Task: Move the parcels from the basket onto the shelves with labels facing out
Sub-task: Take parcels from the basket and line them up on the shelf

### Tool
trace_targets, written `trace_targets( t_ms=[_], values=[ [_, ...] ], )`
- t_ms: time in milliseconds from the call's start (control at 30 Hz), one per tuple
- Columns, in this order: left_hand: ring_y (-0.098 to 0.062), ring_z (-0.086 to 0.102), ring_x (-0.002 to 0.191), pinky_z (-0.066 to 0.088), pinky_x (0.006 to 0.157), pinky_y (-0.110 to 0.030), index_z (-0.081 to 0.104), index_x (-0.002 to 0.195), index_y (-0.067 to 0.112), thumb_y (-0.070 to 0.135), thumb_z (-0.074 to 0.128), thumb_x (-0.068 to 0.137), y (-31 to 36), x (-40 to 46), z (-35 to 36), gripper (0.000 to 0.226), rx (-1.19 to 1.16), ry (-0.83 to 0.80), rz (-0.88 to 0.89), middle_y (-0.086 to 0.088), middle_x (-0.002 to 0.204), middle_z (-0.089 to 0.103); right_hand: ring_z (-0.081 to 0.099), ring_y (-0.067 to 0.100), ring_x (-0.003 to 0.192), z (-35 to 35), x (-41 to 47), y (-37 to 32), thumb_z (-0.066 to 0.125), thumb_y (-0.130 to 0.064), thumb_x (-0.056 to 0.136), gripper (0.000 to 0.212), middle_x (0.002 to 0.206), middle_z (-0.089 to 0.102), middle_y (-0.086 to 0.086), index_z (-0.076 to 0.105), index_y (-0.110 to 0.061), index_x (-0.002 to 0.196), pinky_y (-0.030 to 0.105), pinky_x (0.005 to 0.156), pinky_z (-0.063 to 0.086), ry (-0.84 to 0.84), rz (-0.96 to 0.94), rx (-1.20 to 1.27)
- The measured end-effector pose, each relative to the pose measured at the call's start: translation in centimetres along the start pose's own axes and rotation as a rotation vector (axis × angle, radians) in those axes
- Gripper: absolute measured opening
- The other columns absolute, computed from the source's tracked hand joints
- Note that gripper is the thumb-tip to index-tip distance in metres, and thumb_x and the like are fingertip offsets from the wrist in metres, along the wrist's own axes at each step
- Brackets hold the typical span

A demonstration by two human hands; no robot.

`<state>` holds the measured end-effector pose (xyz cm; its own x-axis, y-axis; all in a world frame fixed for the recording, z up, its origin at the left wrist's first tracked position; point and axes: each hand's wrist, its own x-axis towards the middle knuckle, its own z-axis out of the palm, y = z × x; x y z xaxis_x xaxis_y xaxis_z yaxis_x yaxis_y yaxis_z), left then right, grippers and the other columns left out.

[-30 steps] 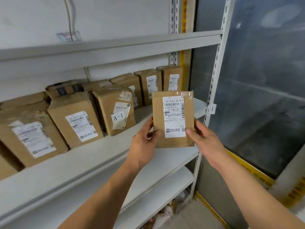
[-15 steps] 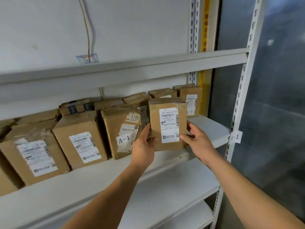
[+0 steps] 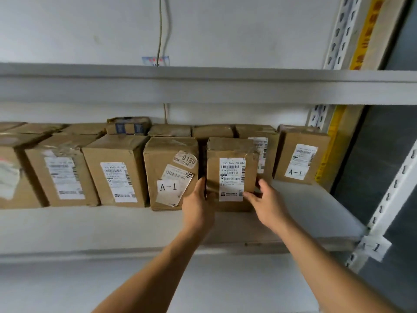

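A small brown cardboard parcel [image 3: 228, 152] stands upright on the grey shelf [image 3: 311, 206], its white barcode label facing me. My left hand [image 3: 197, 204] grips its lower left edge. My right hand [image 3: 267, 201] touches its lower right corner with fingers spread along the side. The parcel sits in a row of similar brown parcels, right beside one marked A-1 [image 3: 169, 172] and left of another A-1 parcel [image 3: 301, 159]. The basket is out of view.
Several more labelled parcels [image 3: 115, 175] fill the shelf to the left, with a second row behind. An upper shelf [image 3: 203, 86] runs overhead. A perforated metal upright [image 3: 392, 195] with a tag stands at the right. A lower shelf [image 3: 225, 281] lies beneath my arms.
Both hands carried the parcel forward and set it into the row on the shelf next to the A-1 parcel. My view has come closer and now faces the shelf more squarely.
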<state>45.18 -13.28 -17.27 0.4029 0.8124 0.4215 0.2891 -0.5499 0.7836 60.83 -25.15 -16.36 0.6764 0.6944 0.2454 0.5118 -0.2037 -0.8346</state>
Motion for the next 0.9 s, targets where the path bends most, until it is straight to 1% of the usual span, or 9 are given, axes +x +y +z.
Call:
trace_targets(
  t_ms=[167,267,400,500,600,700,767,833,900],
  values=[
    [-0.015,0.072,0.09,0.06,0.074,-0.028,0.065,0.124,0.024,0.012,0.06,0.1,0.0,0.0,-0.1,0.027,0.047,0.055,0.002,0.007,0.105,0.076,0.055,0.007,0.119,1.0,1.1,0.3,0.073,-0.02,0.1,0.048,0.13,0.061,-0.009,0.053,-0.014,0.143,0.022,0.096,0.042,-0.009,-0.018,0.059],
    [-0.017,0.071,0.088,0.055,0.07,-0.025,0.065,0.122,0.024,0.009,0.06,0.099,-0.1,0.0,-0.1,0.028,0.061,0.081,-0.007,0.005,0.104,0.076,0.061,0.012,0.122,1.7,1.7,0.9,0.075,-0.02,0.098,0.043,0.134,0.066,-0.006,0.056,-0.017,0.137,0.029,0.1,0.048,-0.012,-0.037,0.097],
    [-0.024,0.072,0.092,0.061,0.077,-0.04,0.061,0.125,0.026,0.009,0.057,0.1,0.0,-0.2,0.2,0.031,0.071,0.085,-0.028,0.001,0.106,0.078,0.065,0.015,0.122,2.0,2.1,1.3,0.076,-0.019,0.097,0.042,0.131,0.069,-0.007,0.057,-0.026,0.133,0.037,0.106,0.053,-0.022,-0.068,0.128],
    [-0.026,0.072,0.092,0.058,0.073,-0.037,0.059,0.13,0.026,0.01,0.058,0.1,-0.2,-0.1,0.3,0.033,0.085,0.091,-0.037,0.0,0.106,0.078,0.066,0.016,0.123,2.0,2.0,1.3,0.075,-0.012,0.097,0.044,0.13,0.07,-0.005,0.057,-0.015,0.137,0.034,0.107,0.052,-0.035,-0.067,0.152],
    [-0.025,0.07,0.09,0.052,0.069,-0.034,0.058,0.133,0.026,0.012,0.058,0.101,-0.3,0.0,0.3,0.035,0.098,0.092,-0.029,0.0,0.107,0.077,0.067,0.015,0.122,2.0,2.1,1.5,0.075,-0.012,0.097,0.048,0.131,0.071,-0.004,0.057,-0.013,0.141,0.033,0.106,0.053,-0.029,-0.065,0.157],
    [-0.028,0.072,0.092,0.06,0.075,-0.041,0.057,0.133,0.028,0.015,0.059,0.1,-0.3,0.1,0.3,0.035,0.117,0.093,-0.018,0.001,0.108,0.077,0.067,0.009,0.117,1.8,2.1,1.4,0.076,-0.017,0.097,0.044,0.125,0.069,-0.01,0.057,-0.016,0.138,0.022,0.1,0.053,-0.036,-0.061,0.157],
    [-0.029,0.072,0.092,0.061,0.075,-0.045,0.057,0.131,0.027,0.017,0.06,0.1,-0.3,0.0,0.3,0.033,0.127,0.087,-0.017,0.0,0.11,0.078,0.069,0.008,0.116,1.8,2.1,1.6,0.076,-0.02,0.097,0.044,0.125,0.071,-0.012,0.058,-0.02,0.137,0.031,0.105,0.055,-0.035,-0.06,0.16],
    [-0.03,0.072,0.091,0.059,0.071,-0.042,0.057,0.127,0.026,0.017,0.062,0.1,-0.3,-0.1,0.3,0.029,0.111,0.075,-0.015,0.0,0.109,0.078,0.07,0.006,0.115,1.8,2.0,1.7,0.077,-0.021,0.096,0.04,0.123,0.072,-0.014,0.059,-0.026,0.132,0.034,0.106,0.055,-0.04,-0.049,0.162],
    [-0.032,0.071,0.09,0.05,0.065,-0.036,0.057,0.125,0.024,0.016,0.063,0.1,-0.3,-0.4,0.1,0.027,0.087,0.059,-0.009,0.0,0.107,0.077,0.068,-0.007,0.107,1.8,1.9,1.5,0.077,-0.02,0.096,0.037,0.117,0.071,-0.019,0.058,-0.03,0.126,0.025,0.101,0.056,-0.031,-0.03,0.155]
  ],
)
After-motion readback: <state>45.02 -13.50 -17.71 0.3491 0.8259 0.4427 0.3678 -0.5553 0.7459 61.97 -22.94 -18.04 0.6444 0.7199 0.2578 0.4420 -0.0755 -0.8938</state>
